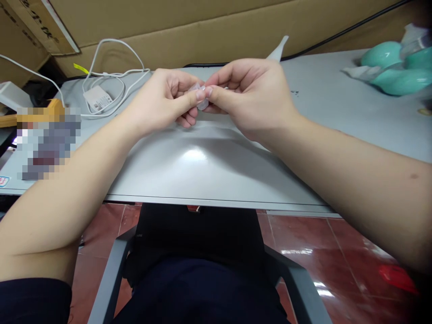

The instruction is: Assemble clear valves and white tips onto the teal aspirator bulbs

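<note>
Above the back half of the pale grey table (pixel 162 180), a small translucent piece of clear plastic (pixel 202 103) is pinched between both hands. My left hand (pixel 168 96) is closed on its left side, thumb against the bent fingers. From the right, my right hand (pixel 254 92) grips the same piece between thumb and fingertips. The two thumb tips meet or nearly meet over it. Fingers cover much of the piece, so its exact kind cannot be made out. Behind my right hand a pale tapered tip (pixel 279 48) sticks up; its lower part is hidden.
At the back left lies a coiled white cable (pixel 126 72) with a white adapter (pixel 97 98). A yellow-orange object (pixel 56 108) sits by a blurred-out patch. Glossy mint-green rounded objects (pixel 401 81) with clear plastic stand at the right. Cardboard (pixel 189 31) walls the back.
</note>
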`<state>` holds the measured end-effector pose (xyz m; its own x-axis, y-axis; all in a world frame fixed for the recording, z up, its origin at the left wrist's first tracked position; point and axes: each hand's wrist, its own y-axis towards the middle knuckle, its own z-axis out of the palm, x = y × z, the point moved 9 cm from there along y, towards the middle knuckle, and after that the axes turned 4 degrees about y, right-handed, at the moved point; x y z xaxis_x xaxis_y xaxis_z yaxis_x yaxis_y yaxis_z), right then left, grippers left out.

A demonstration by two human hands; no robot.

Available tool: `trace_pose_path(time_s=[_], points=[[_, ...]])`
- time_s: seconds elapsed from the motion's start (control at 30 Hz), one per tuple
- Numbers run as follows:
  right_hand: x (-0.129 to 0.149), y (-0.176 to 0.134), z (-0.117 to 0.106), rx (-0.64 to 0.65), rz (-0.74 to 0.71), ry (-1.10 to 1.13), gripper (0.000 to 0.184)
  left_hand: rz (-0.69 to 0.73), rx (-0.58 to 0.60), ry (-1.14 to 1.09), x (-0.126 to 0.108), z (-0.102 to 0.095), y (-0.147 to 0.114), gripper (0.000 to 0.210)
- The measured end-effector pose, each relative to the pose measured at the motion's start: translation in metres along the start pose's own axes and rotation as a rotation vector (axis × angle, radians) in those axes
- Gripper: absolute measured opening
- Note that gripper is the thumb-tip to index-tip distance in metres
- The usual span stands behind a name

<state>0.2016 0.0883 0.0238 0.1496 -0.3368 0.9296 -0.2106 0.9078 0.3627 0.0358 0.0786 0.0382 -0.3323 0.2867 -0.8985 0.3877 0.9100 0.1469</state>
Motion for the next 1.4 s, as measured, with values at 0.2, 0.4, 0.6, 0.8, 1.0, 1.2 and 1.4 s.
trace_pose_path(time_s=[0.2,0.4,0.6,0.8,1.0,1.2,1.4], points=[[0.0,0.003,0.003,0.039,0.012,0.006,0.038,0.019,0.042,0.017,-0.001,0.001,0.0,0.025],[-0.001,0.003,0.001,0.052,-0.009,0.022,0.033,-0.002,0.032,0.029,0.0,0.0,0.001,0.025],[0.004,0.001,-0.001,0.021,-0.06,0.012,0.028,-0.019,0.006,0.017,-0.002,-0.001,-0.001,0.029],[0.004,0.002,-0.003,-0.037,-0.035,0.027,0.032,0.001,0.011,0.041,-0.003,-0.001,0.0,0.025],[0.005,0.002,0.0,0.056,-0.051,-0.007,0.036,0.048,0.055,0.083,-0.002,-0.004,-0.001,0.013],[0.007,0.003,0.007,0.104,-0.012,0.059,0.036,0.123,0.113,0.085,-0.006,-0.009,-0.001,0.013],[-0.002,0.009,0.004,0.198,0.032,0.017,0.028,0.165,0.163,0.144,-0.005,-0.008,-0.002,0.006]])
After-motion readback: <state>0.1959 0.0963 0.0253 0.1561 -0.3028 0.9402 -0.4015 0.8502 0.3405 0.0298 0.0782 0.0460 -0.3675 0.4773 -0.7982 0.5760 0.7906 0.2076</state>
